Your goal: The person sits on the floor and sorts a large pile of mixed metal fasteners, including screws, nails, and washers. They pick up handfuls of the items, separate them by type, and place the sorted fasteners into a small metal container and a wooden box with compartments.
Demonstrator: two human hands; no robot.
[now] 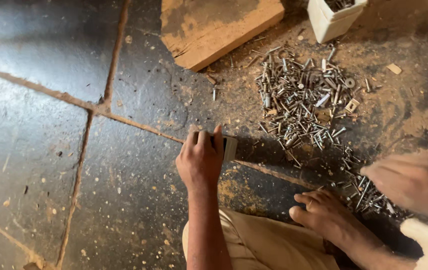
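— Head view: what's the left hand doing?
— Fingers clamped on a small pale block on the floor. Right hand is blurred above screws; grip unclear.

place: likely a woodworking workshop | signs: sawdust on dark stone floor | heap of loose screws | wood planks

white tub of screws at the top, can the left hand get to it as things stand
Probably not without letting go: the left hand is gripping a small block, and the white tub sits beyond the screw pile.
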